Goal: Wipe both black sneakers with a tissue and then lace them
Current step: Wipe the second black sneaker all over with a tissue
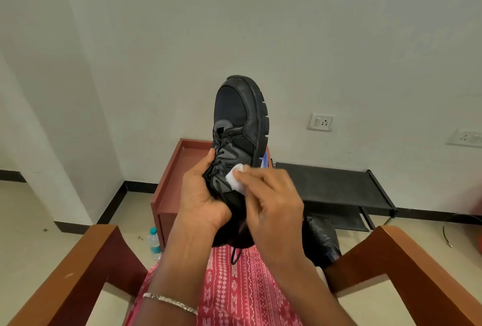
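A black sneaker (pixel 241 127) is held up in front of me, toe pointing away and up, its laces threaded and one lace end dangling over my lap. My left hand (pixel 202 192) grips it around the heel and lace area. My right hand (pixel 271 195) pinches a small folded white tissue (pixel 236 178) and presses it against the sneaker's right side near the laces. The second black sneaker (pixel 322 239) lies low at my right, partly hidden behind my right forearm.
I sit in a chair with wooden armrests (pixel 78 273) on both sides. A red-brown wooden table (pixel 172 179) stands ahead, a black rack (pixel 339 187) to its right, a water bottle (pixel 154 243) on the floor. A white wall lies behind.
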`<state>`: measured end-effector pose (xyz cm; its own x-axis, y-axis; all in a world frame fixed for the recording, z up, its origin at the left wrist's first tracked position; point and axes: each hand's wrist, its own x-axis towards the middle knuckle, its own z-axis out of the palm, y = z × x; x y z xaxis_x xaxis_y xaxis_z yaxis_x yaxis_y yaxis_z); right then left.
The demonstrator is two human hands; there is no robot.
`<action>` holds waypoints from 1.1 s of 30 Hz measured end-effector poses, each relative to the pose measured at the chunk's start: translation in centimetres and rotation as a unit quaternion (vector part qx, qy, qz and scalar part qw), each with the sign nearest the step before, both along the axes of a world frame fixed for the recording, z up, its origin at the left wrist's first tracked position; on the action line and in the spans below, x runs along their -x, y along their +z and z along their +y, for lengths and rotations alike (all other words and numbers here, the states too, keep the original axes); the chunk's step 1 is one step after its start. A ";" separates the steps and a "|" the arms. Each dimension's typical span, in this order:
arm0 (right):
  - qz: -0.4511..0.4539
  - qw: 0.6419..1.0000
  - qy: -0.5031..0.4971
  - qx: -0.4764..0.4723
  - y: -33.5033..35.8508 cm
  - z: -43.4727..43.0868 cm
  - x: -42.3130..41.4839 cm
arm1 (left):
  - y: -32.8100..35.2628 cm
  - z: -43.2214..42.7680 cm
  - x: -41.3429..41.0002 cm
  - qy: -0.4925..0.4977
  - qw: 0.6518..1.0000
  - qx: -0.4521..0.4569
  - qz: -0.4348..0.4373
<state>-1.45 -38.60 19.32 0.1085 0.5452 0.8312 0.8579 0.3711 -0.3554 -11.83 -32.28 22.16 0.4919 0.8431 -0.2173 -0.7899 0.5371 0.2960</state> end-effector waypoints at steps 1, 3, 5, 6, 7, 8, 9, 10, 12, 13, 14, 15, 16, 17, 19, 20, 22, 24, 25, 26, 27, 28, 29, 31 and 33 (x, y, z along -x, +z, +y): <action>-0.004 1.000 0.008 0.005 -0.4 -0.8 0.2 | -0.1 0.1 0.2 0.004 1.000 0.000 -0.004; -0.006 0.999 0.026 0.019 -1.7 -2.5 0.7 | -0.5 0.6 0.5 0.014 1.000 0.002 -0.019; -0.007 0.999 0.037 0.026 -2.6 -3.6 1.0 | -0.5 0.7 0.5 0.014 0.999 0.003 -0.032; -0.007 0.999 0.038 0.024 -2.7 -3.7 0.9 | -0.5 0.7 0.4 0.018 0.999 0.000 -0.034; -0.007 0.999 0.034 0.023 -2.5 -3.4 0.7 | -0.4 0.6 0.3 0.025 0.999 -0.002 -0.030; -0.006 0.999 0.027 0.025 -2.0 -2.8 0.4 | -0.3 0.5 0.2 0.026 0.999 -0.003 -0.022; -0.003 1.000 0.019 0.025 -1.4 -2.0 0.1 | -0.1 0.3 0.1 0.018 1.000 -0.006 -0.020; 0.004 1.000 0.007 0.021 -0.7 -1.0 -0.2 | 0.1 0.1 -0.1 0.006 1.000 -0.002 -0.021; 0.028 0.999 -0.018 0.000 0.5 0.9 -0.8 | 0.1 -0.1 -0.5 -0.006 1.000 0.003 -0.016; 0.044 0.999 -0.026 -0.013 0.9 1.6 -0.9 | -0.1 -0.2 -0.6 -0.011 1.000 0.003 -0.015; 0.060 0.998 -0.026 -0.024 1.2 2.0 -0.9 | -0.1 -0.2 -0.7 -0.019 1.000 -0.001 -0.018; 0.074 0.997 -0.022 -0.033 1.3 2.1 -0.9 | -0.2 -0.2 -0.7 -0.022 1.000 -0.006 -0.022; 0.085 0.996 -0.014 -0.036 1.2 1.9 -0.9 | -0.1 -0.3 -0.6 -0.026 0.999 -0.010 -0.027; 0.095 0.995 -0.003 -0.035 0.8 1.5 -0.8 | -0.1 -0.3 -0.4 -0.024 0.999 -0.013 -0.030; 0.120 0.992 0.032 -0.012 -0.2 0.0 -0.6 | -0.1 0.0 -0.1 -0.015 0.999 -0.023 -0.034; 0.131 0.990 0.047 0.004 -0.8 -0.9 -0.4 | -0.2 0.3 0.2 -0.012 0.999 -0.025 -0.035; 0.148 0.986 0.065 0.033 -1.6 -2.3 -0.2 | -0.4 0.7 0.6 -0.004 0.999 -0.024 -0.047; 0.171 0.981 0.072 0.063 -1.6 -2.5 -0.3 | -0.7 1.0 0.6 -0.001 0.998 -0.016 -0.058; 0.181 0.978 0.070 0.078 -1.3 -2.2 -0.5 | -0.8 1.1 0.5 -0.005 0.998 -0.016 -0.063; 0.192 0.975 0.067 0.090 -0.7 -1.6 -0.6 | -0.8 1.0 0.4 -0.011 0.998 -0.019 -0.067; 0.203 0.973 0.062 0.094 0.0 -0.8 -0.7 | -0.7 0.8 0.3 -0.015 0.998 -0.020 -0.064; 0.213 0.972 0.055 0.089 0.7 0.0 -0.9 | -0.6 0.6 0.1 -0.020 0.998 -0.020 -0.059; 0.220 0.971 0.045 0.076 1.4 1.0 -1.1 | -0.5 0.4 0.0 -0.025 0.998 -0.015 -0.058; 0.235 0.970 0.027 0.054 2.8 2.5 -1.3 | -0.5 0.1 -0.3 -0.035 0.997 -0.005 -0.073; 0.219 0.974 0.018 0.046 3.2 3.1 -1.3 | -0.5 0.1 -0.1 -0.036 0.996 -0.009 -0.082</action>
